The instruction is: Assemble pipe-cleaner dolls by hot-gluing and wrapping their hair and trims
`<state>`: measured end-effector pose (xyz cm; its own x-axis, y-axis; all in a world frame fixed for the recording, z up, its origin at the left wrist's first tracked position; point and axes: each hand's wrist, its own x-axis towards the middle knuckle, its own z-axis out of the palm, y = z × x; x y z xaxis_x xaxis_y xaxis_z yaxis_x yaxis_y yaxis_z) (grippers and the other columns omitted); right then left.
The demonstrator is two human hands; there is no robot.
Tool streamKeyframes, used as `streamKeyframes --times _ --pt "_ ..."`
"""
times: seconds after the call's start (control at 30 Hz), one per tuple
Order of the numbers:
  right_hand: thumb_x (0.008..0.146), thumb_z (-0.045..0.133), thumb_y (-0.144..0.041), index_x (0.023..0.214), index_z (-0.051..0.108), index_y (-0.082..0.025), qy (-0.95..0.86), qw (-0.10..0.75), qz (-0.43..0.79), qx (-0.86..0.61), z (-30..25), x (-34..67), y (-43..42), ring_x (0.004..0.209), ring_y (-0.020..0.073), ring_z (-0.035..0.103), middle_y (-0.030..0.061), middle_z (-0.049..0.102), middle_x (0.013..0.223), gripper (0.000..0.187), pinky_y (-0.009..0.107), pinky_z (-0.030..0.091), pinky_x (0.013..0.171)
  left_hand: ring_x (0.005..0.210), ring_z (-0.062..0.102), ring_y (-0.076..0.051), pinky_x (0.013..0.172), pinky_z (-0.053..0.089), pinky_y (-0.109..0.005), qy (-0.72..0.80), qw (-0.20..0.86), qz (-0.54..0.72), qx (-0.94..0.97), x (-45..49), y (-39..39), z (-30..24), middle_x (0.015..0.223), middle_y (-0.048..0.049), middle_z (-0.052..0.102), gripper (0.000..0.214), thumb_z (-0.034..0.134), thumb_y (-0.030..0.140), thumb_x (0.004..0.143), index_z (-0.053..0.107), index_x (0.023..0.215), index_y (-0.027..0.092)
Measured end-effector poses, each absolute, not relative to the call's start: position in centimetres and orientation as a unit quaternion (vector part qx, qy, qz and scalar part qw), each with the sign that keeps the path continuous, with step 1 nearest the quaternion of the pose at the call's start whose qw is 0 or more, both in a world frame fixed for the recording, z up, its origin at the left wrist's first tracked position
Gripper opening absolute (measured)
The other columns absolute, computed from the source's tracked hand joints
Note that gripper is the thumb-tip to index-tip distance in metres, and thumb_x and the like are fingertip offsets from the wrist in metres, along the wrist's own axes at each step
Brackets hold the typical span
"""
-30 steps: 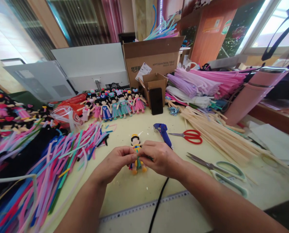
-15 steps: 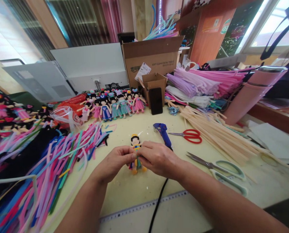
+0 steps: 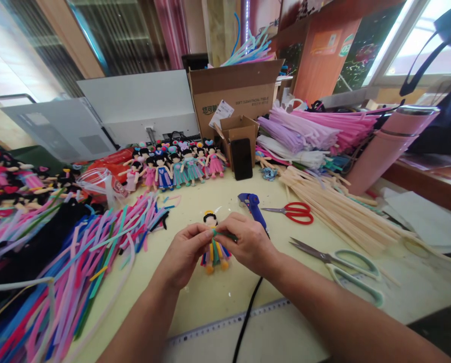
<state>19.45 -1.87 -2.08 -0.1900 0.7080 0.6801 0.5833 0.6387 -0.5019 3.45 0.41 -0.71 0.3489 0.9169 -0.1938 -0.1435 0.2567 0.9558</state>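
A small doll made of fuzzy pipe cleaners lies on the table, with black hair, a yellow headband, a skirt of multicoloured strips and yellow-orange feet. Over its chest, my left hand pinches a short green pipe cleaner between thumb and forefinger. My right hand grips the same green piece from the other side, and its fingers cover part of it. Both hands hide the doll's arms and upper body. Whether the green piece touches the doll, I cannot tell.
Beyond my hands lie a blue glue gun, red-handled scissors and larger pale-green-handled scissors. Pipe cleaners are heaped at left, beige ones at right. Finished dolls stand behind. A black cable crosses the ruler.
My fingers have lifted slightly away from the doll's skirt, so more of its strips show. The green piece now shows between both hands. The whole view has shifted a little.
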Motion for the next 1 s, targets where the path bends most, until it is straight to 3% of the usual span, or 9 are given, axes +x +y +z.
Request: streamKeyframes --times 0.3,0.53,0.8,1.0 --pt "0.089 0.051 -0.016 0.078 0.063 -0.016 -0.792 0.448 0.026 -0.413 -1.8 19.7 -1.8 0.071 0.0141 0.059 0.0049 0.062 0.075 0.016 0.024 0.046 0.066 0.047 0.044 -0.006 0.045 0.036 -0.018 0.408 0.713 0.427 0.379 4.7 -0.8 -0.7 0.05 0.0054 0.05 0.029 0.081 0.033 0.058 0.059 0.058 0.015" --pt "0.082 0.058 -0.013 0.077 0.064 -0.015 -0.8 0.474 0.045 -0.365 -0.8 20.8 -1.6 0.064 0.0114 0.057 0.0024 0.061 0.068 0.008 0.021 0.045 0.061 0.05 0.046 -0.009 0.05 0.037 -0.022 0.41 0.708 0.354 0.453 3.4 -0.3 -0.1 0.055 0.0007 0.057 0.031 0.076 0.043 0.064 0.066 0.063 0.013" --pt "0.078 0.061 -0.007 0.08 0.066 -0.016 -0.846 0.409 0.12 -0.322 -0.3 21.0 -2.1 0.067 0.0114 0.058 0.0018 0.063 0.071 0.01 0.021 0.045 0.061 0.052 0.044 -0.009 0.052 0.033 -0.023 0.392 0.698 0.267 0.536 2.3 0.6 -0.1 0.054 0.0007 0.055 0.03 0.082 0.039 0.057 0.065 0.058 0.013" --pt "0.087 0.061 -0.02 0.083 0.067 -0.016 -0.832 0.413 0.098 -0.358 -0.5 21.0 -2.0 0.075 0.0136 0.059 0.0042 0.061 0.079 0.008 0.024 0.046 0.067 0.053 0.049 -0.011 0.053 0.037 -0.024 0.4 0.676 0.304 0.54 2.3 0.7 -0.5 0.056 -0.0004 0.058 0.026 0.08 0.034 0.06 0.063 0.061 0.014"
